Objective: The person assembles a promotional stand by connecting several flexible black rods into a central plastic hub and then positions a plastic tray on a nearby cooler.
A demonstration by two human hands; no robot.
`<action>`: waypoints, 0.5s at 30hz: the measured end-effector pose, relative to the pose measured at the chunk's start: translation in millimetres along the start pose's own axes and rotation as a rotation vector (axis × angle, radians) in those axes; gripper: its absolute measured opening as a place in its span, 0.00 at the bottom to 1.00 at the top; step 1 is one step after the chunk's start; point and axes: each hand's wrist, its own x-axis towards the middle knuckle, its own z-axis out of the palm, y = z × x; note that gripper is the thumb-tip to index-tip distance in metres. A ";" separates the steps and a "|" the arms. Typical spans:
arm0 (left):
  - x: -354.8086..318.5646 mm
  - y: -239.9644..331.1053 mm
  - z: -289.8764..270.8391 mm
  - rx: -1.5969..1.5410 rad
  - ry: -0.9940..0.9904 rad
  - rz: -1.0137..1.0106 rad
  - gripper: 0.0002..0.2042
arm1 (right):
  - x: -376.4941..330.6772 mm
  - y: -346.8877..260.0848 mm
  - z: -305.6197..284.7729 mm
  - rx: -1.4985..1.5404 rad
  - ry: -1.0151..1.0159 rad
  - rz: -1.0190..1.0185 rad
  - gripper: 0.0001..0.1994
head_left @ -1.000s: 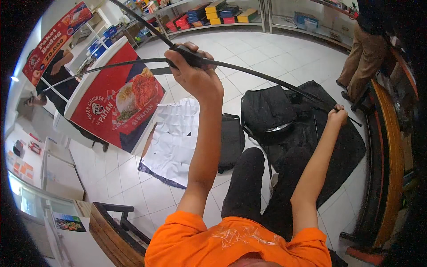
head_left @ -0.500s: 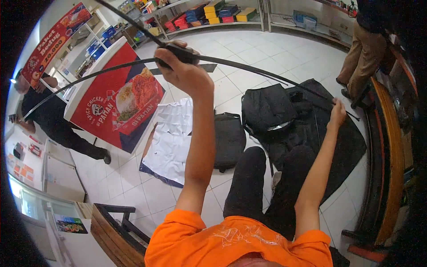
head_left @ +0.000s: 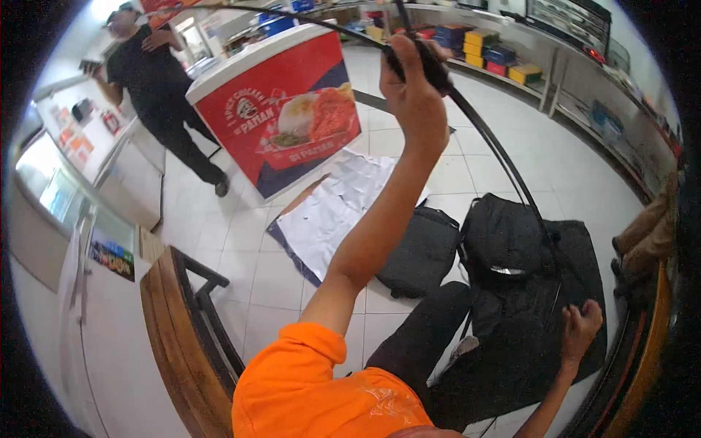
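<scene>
Item: long black flexible rod (head_left: 504,157), being handled at both ends.

Near end: the right hand (head_left: 580,328) is being kept low over the black fabric sheet (head_left: 577,255) spread on the floor. Its fingers (head_left: 593,312) are curled together; whether the rod's lower end is being gripped there cannot be told, since the rod is being lost against the dark cloth just beside them.

Far end: the left hand (head_left: 416,98) is being held high at arm's length, its fingers (head_left: 418,52) clamped on the thicker black joint of the rod.

Change since the earlier frames: the left hand is being raised higher and the view is being swung leftward; the right hand has dropped from the rod's tip toward the fabric. The rod is judged as being flexed into a steeper arc, one end being worked down to floor level.

Appearance: thin, glossy, black, bowed smoothly, with a second slender length running on beyond the raised fingers.

Beyond the lower fingers: a black bag (head_left: 504,233), a dark pouch (head_left: 423,252).
</scene>
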 end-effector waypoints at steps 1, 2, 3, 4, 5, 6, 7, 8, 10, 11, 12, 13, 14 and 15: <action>4.0 6.4 -0.3 -0.029 -0.010 0.004 0.18 | -13.8 4.9 12.0 0.007 0.009 -0.024 0.10; 8.0 11.4 -0.5 -0.017 0.002 0.025 0.18 | -31.0 14.1 32.3 0.247 0.141 0.026 0.10; 11.7 15.1 0.4 -0.051 0.004 0.015 0.18 | -39.5 19.4 48.2 0.494 0.270 0.079 0.10; 14.6 18.6 -1.5 -0.082 0.004 0.002 0.18 | -41.4 10.6 47.8 0.510 0.276 0.062 0.10; 17.8 18.9 -6.1 -0.072 0.009 0.009 0.18 | -43.8 -7.4 34.8 0.559 0.349 0.257 0.10; 22.9 20.8 -10.0 -0.077 0.034 -0.010 0.18 | -46.3 -15.5 26.7 0.600 0.420 0.457 0.10; 27.1 20.1 -12.8 -0.092 0.059 -0.040 0.18 | -51.5 -12.4 24.9 0.592 0.417 0.458 0.10; 33.2 25.9 -19.7 -0.056 0.060 -0.017 0.18 | -57.7 -10.0 23.0 0.669 0.265 0.441 0.11; 43.2 40.8 -34.8 -0.121 0.057 -0.043 0.17 | -58.5 -10.4 11.0 0.735 0.109 0.438 0.11; 47.6 44.2 -41.2 -0.139 0.102 -0.072 0.17 | -42.3 -17.5 -3.4 0.699 0.060 0.263 0.12; 48.6 42.9 -43.1 -0.157 0.096 -0.092 0.17 | -29.9 -23.2 -15.1 0.655 0.010 0.094 0.12; 48.5 39.7 -42.9 -0.180 0.035 -0.106 0.16 | -24.4 -26.4 -24.1 0.638 0.006 0.119 0.12; 49.2 42.7 -45.4 -0.192 -0.023 -0.110 0.16 | -18.6 -31.2 -31.8 0.699 0.022 0.001 0.12; 50.5 44.2 -48.5 -0.200 -0.027 -0.123 0.16 | -25.2 -29.3 -34.2 0.805 -0.055 0.022 0.12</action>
